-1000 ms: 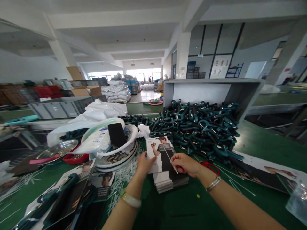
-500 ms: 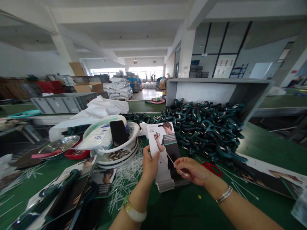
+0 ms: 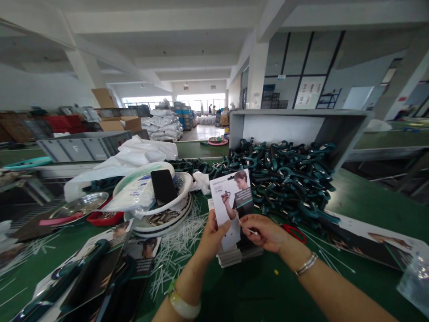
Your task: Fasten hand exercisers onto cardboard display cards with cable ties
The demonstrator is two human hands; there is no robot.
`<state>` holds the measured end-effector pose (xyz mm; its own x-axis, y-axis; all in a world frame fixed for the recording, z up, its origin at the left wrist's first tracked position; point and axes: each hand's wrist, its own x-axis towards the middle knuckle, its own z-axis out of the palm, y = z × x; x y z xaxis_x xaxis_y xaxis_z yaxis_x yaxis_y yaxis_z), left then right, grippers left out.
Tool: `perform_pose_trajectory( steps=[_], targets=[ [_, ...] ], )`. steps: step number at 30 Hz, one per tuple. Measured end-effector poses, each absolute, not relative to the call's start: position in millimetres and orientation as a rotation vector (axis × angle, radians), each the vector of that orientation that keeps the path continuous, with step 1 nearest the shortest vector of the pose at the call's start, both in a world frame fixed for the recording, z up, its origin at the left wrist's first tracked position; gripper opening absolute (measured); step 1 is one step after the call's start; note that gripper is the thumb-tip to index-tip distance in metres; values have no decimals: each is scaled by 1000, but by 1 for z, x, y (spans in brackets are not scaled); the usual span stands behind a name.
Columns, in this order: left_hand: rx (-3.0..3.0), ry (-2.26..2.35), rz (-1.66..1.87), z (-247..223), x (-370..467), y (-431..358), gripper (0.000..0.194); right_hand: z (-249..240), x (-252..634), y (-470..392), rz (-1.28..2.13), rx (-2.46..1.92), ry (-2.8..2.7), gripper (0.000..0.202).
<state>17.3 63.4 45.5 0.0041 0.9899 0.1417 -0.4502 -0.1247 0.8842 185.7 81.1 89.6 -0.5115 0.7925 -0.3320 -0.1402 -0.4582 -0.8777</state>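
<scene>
- Head view: the left hand has its fingers clamped on the left edge of a printed card, which is tilted up over a stack of cards; whether it touches the stack is hard to tell
- The right hand has its fingers pinched together on a thin white strip, in front of the card's right side
- Red scissors lie near the right wrist on the green tabletop
- Beyond the card, dark green hand grips are heaped at the mouth of a grey crate
- Loose white strips lie scattered left of the stack
</scene>
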Motion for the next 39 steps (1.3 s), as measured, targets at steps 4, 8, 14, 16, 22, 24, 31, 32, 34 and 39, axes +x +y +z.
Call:
perform_pose_trajectory(
  steps=[4,8,14,16,22,24,31,32,34,39],
  targets=[
    [821,724,1415,52,25,58,61,86,184,82,1959,-1049,-1141,23],
    [805,819,1421,49,35,59,51,78,182,81,1898,-1090,-1160,24],
    [749,936,1469,41,36,62,55,72,191,64,1449,-1134,-1465,31],
    [735,940,1469,42,33,62,58,70,199,55,993,-1093,-1852,37],
    [732,918,1477,49,36,60,56,55,208,45,-285,-946,-2361,28],
    [732,932,1479,53,39,57,55,52,206,48,-397,-989,-2313,25],
    [680,971,1521,60,42,47,52,67,192,54,559,-1401,-1920,28],
    [673,966,1519,59,43,47,51,69,189,55,817,-1433,-1778,27],
    [660,960,1513,57,44,46,50,71,183,55,1267,-1428,-1442,24],
    [704,944,1452,51,49,45,48,70,169,55,1634,-1298,-1014,23]
  ],
)
